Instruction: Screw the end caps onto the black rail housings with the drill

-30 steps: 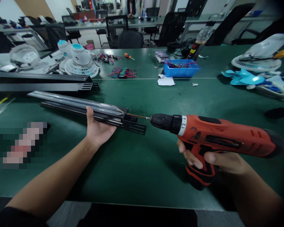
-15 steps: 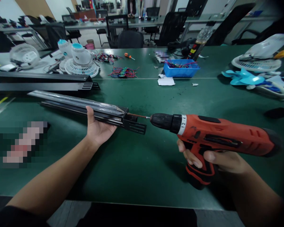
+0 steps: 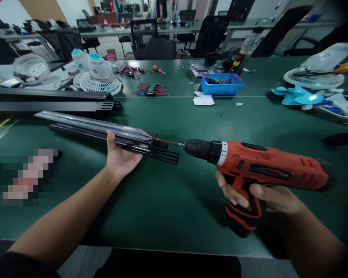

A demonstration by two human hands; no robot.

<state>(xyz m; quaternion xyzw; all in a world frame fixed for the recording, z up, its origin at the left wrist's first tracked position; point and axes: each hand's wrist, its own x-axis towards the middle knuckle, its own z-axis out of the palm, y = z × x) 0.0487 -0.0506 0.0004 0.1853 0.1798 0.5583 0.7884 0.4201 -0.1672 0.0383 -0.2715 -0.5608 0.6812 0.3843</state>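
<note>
My right hand (image 3: 243, 197) is wrapped round the handle of a red and black cordless drill (image 3: 266, 164), which points left. A long thin bit (image 3: 169, 141) runs from its chuck to the slotted end of a long black metal profile (image 3: 104, 133). The bit's tip is hidden at that end. My left hand (image 3: 120, 156) grips the profile from below near this end, thumb up along its near side. Clear wrap or a shiny strip lies along the profile's upper face.
More black profiles (image 3: 52, 105) lie at the left. Behind them stand white fan parts (image 3: 100, 75). Wired circuit boards (image 3: 152, 88), an orange screwdriver (image 3: 158, 69) and a blue bin (image 3: 222, 85) are farther back. Blue fan blades (image 3: 300, 94) lie at the right on the green table (image 3: 168, 216).
The rear of the drill has shifted slightly left and its handle a little down. The bit stays at the profile's end, and my left hand keeps its place.
</note>
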